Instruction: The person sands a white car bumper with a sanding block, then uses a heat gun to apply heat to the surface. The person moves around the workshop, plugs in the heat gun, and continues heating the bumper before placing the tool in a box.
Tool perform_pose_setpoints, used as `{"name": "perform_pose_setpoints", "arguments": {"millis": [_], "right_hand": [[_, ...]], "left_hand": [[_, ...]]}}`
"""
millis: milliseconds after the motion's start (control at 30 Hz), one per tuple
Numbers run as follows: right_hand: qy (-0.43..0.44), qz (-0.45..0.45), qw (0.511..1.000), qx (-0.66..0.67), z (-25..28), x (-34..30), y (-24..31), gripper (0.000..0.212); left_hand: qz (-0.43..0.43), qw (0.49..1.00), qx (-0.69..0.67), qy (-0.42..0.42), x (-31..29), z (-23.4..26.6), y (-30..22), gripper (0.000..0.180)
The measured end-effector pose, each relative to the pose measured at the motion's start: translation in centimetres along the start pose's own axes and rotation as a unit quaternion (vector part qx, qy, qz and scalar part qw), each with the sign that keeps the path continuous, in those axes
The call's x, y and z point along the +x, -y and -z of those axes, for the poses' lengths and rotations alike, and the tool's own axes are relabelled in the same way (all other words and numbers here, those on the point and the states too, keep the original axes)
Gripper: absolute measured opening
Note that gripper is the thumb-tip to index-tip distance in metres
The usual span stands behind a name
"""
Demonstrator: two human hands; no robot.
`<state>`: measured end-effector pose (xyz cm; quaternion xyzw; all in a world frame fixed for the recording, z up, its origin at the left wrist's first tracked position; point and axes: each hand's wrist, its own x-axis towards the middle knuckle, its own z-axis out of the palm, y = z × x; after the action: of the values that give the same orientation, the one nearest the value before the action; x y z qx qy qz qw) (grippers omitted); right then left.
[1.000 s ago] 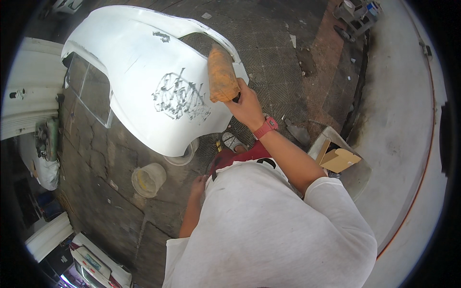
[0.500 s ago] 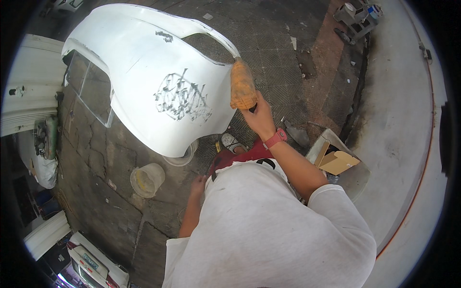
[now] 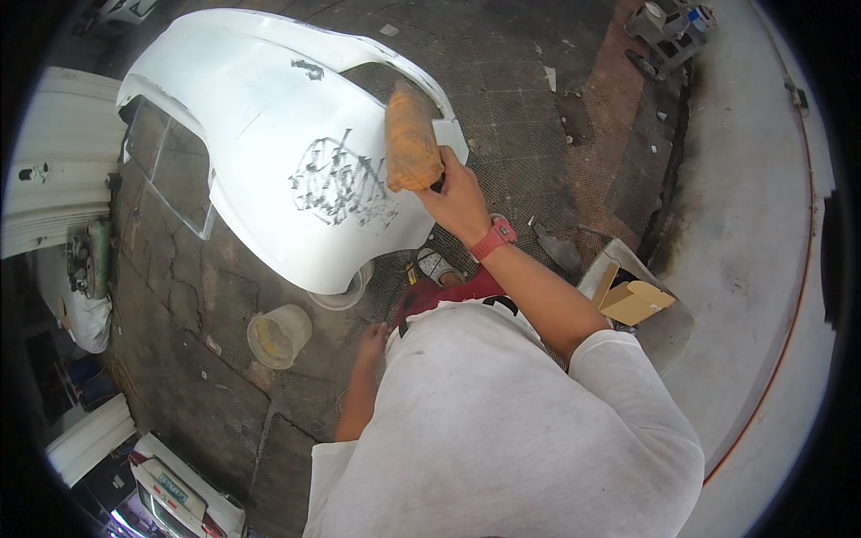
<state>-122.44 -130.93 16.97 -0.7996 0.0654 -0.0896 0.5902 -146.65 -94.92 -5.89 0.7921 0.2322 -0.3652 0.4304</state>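
In front of me, a large white car body panel (image 3: 242, 170) carries a patch of dark scribbled streaks (image 3: 336, 188) and a smaller dark mark nearer its top. My right hand (image 3: 459, 204) is closed on an orange cloth-covered object (image 3: 411, 148), long and rounded, with a dark bit showing by my fingers. That object hangs over the panel's right part, beside the opening; whether it touches the surface I cannot tell. Low at my side, my left hand (image 3: 371, 339) hangs with its fingers curled, and nothing shows in it.
A translucent bucket (image 3: 280, 336) stands on the stained floor, and another bucket (image 3: 345, 291) is partly under the panel. To the right, a bin (image 3: 673, 327) holds an open cardboard box (image 3: 639, 300) beside the pale wall (image 3: 744, 224). A stool (image 3: 668, 36) stands farther off.
My right hand has moved left with the orange cloth-covered object, from the panel's right edge to over its surface. My left hand has barely moved.
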Motion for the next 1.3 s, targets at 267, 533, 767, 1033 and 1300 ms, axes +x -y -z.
{"name": "perform_pose_setpoints", "arguments": {"millis": [267,533,767,1033,1300], "right_hand": [[0.008,0.042,0.997,0.057,-1.5,2.9,1.6,0.048],[-0.023,-0.014,0.999,0.028,0.2,0.0,0.1,0.044],[-0.031,-0.058,0.998,0.010,1.4,-3.5,-3.3,0.042],[-0.017,-0.066,0.997,-0.028,2.5,-4.5,-4.1,0.048],[-0.029,-0.065,0.997,-0.007,2.8,-4.3,-4.4,0.048]], "left_hand": [[0.000,0.997,0.080,0.002,-1.2,0.2,-1.2,0.039],[-0.008,0.996,0.091,0.016,-0.6,-0.2,0.1,0.046],[0.010,0.997,0.069,0.027,0.6,-0.2,0.6,0.046],[-0.012,0.999,0.052,0.012,0.7,0.4,0.1,0.046],[-0.002,0.999,0.034,0.028,1.2,0.5,-0.1,0.043]]}}
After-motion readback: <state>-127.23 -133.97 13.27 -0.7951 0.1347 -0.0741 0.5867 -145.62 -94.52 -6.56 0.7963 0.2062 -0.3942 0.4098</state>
